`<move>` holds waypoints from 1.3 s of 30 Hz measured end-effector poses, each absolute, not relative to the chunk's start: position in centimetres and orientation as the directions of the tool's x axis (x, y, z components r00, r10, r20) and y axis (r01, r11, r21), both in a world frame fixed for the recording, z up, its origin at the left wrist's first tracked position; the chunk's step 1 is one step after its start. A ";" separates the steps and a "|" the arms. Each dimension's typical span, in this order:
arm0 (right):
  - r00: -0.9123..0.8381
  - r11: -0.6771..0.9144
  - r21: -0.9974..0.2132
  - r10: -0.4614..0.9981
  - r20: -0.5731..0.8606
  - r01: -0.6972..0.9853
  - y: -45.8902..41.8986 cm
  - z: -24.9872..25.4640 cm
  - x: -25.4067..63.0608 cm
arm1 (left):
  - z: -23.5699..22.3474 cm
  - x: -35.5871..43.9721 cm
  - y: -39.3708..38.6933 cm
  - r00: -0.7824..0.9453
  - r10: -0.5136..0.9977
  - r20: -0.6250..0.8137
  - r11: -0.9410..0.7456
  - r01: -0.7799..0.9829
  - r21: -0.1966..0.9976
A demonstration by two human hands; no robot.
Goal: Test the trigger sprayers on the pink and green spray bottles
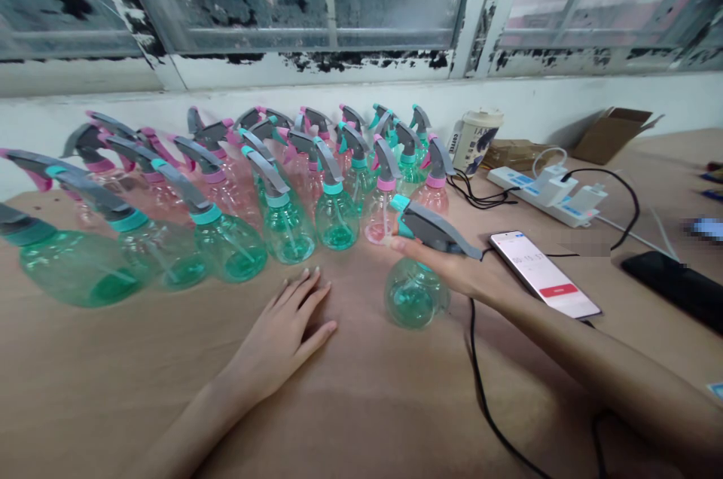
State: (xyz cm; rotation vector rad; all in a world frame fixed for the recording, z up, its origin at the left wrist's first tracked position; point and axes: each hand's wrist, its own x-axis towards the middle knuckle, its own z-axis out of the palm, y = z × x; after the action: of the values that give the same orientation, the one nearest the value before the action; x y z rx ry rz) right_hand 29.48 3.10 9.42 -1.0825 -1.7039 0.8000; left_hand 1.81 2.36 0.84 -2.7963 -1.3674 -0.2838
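Observation:
My right hand [452, 272] is closed round the grey and teal trigger head of a green spray bottle [416, 298], which hangs just above the brown table [350, 396] in front of the others. My left hand [288, 332] lies flat on the table, fingers stretched out, holding nothing, a little left of that bottle. Behind both hands stand several rows of green spray bottles [288, 227] and pink spray bottles [434, 189], all with grey trigger heads.
A phone with a lit screen [543, 273] lies right of my right hand, a black cable [480, 388] running past my forearm. A white power strip [545, 189], a paper cup [474, 138], a cardboard box [613, 134] and a dark phone [675, 287] sit at the right.

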 end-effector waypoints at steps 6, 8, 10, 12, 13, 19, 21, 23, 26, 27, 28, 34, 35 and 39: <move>-0.227 0.394 -0.893 0.910 0.346 0.217 3.6 8.8 29.5 | 0.9 1.8 2.3 0.598 0.784 0.165 -0.614 0.787 0.066; -0.229 0.380 -0.907 0.913 0.336 0.181 3.5 8.8 29.4 | 1.0 1.8 2.3 0.596 0.787 0.160 -0.610 0.790 0.061; -0.229 0.356 -0.919 0.921 0.315 0.167 3.4 8.8 29.4 | 1.0 1.9 2.3 0.594 0.790 0.149 -0.607 0.793 0.054; -0.228 0.352 -0.919 0.923 0.309 0.180 3.4 8.9 29.4 | 1.0 1.9 2.3 0.593 0.792 0.144 -0.605 0.795 0.053; -0.228 0.353 -0.916 0.924 0.308 0.192 3.4 9.0 29.4 | 1.0 1.9 2.3 0.594 0.792 0.145 -0.606 0.794 0.055; -0.220 0.374 -0.898 0.919 0.326 0.231 3.3 9.3 29.3 | 0.9 1.8 2.3 0.605 0.779 0.165 -0.619 0.784 0.051; -0.172 0.358 -0.895 0.931 0.322 0.264 3.2 9.4 29.3 | 0.8 1.7 2.3 0.606 0.775 0.176 -0.623 0.780 0.060; -0.145 0.348 -0.887 0.937 0.318 0.304 3.1 9.5 29.3 | 0.8 1.7 2.4 0.605 0.776 0.180 -0.624 0.778 0.070; -0.136 0.364 -0.872 0.931 0.337 0.329 3.0 9.4 29.4 | 0.8 1.7 2.4 0.601 0.780 0.171 -0.619 0.782 0.073; -0.139 0.364 -0.873 0.931 0.336 0.325 3.1 9.4 29.5 | 0.8 1.7 2.4 0.600 0.781 0.172 -0.617 0.783 0.073; -0.146 0.361 -0.877 0.932 0.331 0.316 3.1 9.4 29.5 | 0.8 1.7 2.4 0.599 0.782 0.174 -0.617 0.784 0.075; -0.195 0.371 -0.896 0.924 0.329 0.246 3.5 8.8 29.6 | 0.7 1.7 2.4 0.602 0.777 0.185 -0.623 0.778 0.085; -0.203 0.375 -0.896 0.921 0.331 0.239 3.6 8.6 29.6 | 0.7 1.7 2.4 0.601 0.777 0.184 -0.622 0.778 0.085; -0.226 0.427 -0.884 0.895 0.384 0.188 3.7 8.4 29.5 | 0.8 1.8 2.4 0.599 0.783 0.169 -0.616 0.785 0.074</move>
State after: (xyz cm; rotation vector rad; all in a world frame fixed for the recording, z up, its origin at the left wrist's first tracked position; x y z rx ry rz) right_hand 29.54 3.69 8.38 -0.9525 -1.6867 0.8897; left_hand 1.84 2.40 0.78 -2.8011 -1.3734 -0.2900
